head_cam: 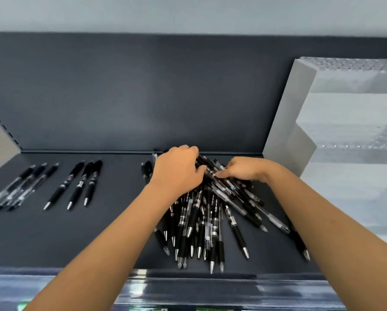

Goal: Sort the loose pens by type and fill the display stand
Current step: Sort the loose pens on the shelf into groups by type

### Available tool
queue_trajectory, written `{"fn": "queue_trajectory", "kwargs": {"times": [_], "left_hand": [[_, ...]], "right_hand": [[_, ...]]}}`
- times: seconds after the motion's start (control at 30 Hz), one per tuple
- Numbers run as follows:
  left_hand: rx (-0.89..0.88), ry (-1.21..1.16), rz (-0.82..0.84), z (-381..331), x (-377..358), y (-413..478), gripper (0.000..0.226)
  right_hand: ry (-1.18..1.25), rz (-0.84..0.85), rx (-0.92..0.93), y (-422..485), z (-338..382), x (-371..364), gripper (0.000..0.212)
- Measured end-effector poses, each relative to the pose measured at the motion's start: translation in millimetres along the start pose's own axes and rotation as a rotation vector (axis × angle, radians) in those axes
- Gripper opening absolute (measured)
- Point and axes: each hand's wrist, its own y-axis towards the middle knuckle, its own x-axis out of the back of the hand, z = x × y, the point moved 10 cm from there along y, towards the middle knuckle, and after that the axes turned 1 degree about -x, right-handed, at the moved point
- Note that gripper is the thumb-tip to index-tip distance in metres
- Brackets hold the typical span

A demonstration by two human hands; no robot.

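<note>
Item: loose pile (201, 221) of black and clear-barrelled pens, centre of dark shelf (98, 239). Tips fan toward the near edge, far ends bunched together under both hands; the heap is unsorted.

Left hand (177, 169): lies on the pile's far left end, fingers curled over the top pens and thumb closed against them, apparently gathering or steadying the bunch.

Right hand (244, 171): lies on the pile's far right end, just beside the left hand, fingers curled down with one fingertip on a clear barrel. Whether it pinches a pen cannot be told. Likely purpose: picking out one type.

Sorted stock, left of the pile and well apart from both hands: black-barrel group (78, 185), three pens laid parallel; clear-barrel group (19, 187), farther left, laid parallel. Judged as type rows awaiting transfer.

Display stand (336, 122): white, stepped, far right, no pens visible in it. Filling not yet begun.
</note>
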Motion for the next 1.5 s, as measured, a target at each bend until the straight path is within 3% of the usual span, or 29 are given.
{"fn": "queue_trajectory", "kwargs": {"times": [0.07,0.2,0.5,0.73,1.0,1.1,1.23,1.5], "left_hand": [[0.011,-0.017,-0.004,2.9,1.2,0.8,0.032],[0.034,-0.064,0.002,7.7,-0.2,4.2,0.033],[0.059,-0.265,0.024,-2.0,-2.3,10.0,0.030],[0.076,-0.501,0.071,-11.6,-17.3,16.0,0.025],[0.194,-1.350,0.279,-37.1,-25.1,10.3,0.026],[0.220,-1.394,0.250,-23.9,-14.3,2.6,0.021],[0.321,-1.385,0.216,14.8,2.4,-16.7,0.017],[0.425,-1.228,0.032,163.1,43.7,-61.1,0.011]], "right_hand": [[-0.076,-0.017,0.024,-2.8,2.8,-0.6,0.038],[-0.157,-0.066,0.078,-13.1,11.1,-1.6,0.051],[-0.055,-0.191,0.069,-20.2,-4.3,16.2,0.030],[0.398,-0.275,0.160,-30.8,-9.0,34.3,0.020],[1.192,-0.092,0.370,-63.7,28.6,34.7,0.027],[1.317,-0.007,0.391,-68.1,45.2,24.9,0.027],[1.269,0.059,0.363,-64.4,78.1,3.9,0.027],[1.097,-0.042,0.239,-43.8,171.7,-50.3,0.015]]}}
